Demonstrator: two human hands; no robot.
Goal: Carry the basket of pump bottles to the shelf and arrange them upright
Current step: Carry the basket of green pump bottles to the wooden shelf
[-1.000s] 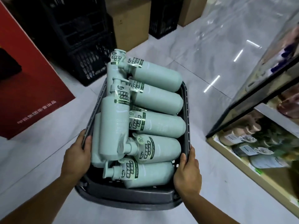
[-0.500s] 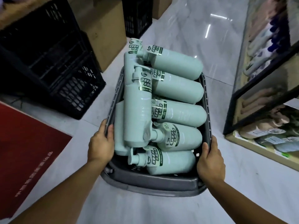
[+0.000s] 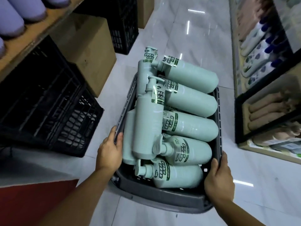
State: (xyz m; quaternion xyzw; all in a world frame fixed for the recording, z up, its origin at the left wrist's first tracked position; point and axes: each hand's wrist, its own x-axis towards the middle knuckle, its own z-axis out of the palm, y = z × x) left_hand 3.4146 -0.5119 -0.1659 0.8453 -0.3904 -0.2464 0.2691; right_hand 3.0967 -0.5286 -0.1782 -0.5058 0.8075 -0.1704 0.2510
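Basket (image 3: 162, 198), grey plastic, is held above the tiled floor (image 3: 179, 30) between both hands. The left hand (image 3: 109, 152) curls over the left rim; the right hand (image 3: 218, 181) wraps the near right corner. Pump bottles (image 3: 190, 128) lie stacked on their sides, smooth, probably heavy together and apt to roll. Level grip at the rims seems safest. Floor is glossy. Shelf (image 3: 237, 118) stands right, black crate (image 3: 48, 111) and cardboard box (image 3: 91, 51) left.

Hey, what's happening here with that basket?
A person holds a grey basket by its side rims, left hand on the left rim, right hand on the right. It is full of pale green pump bottles lying on their sides, none upright. A stocked shelf stands to the right, a black crate to the left.
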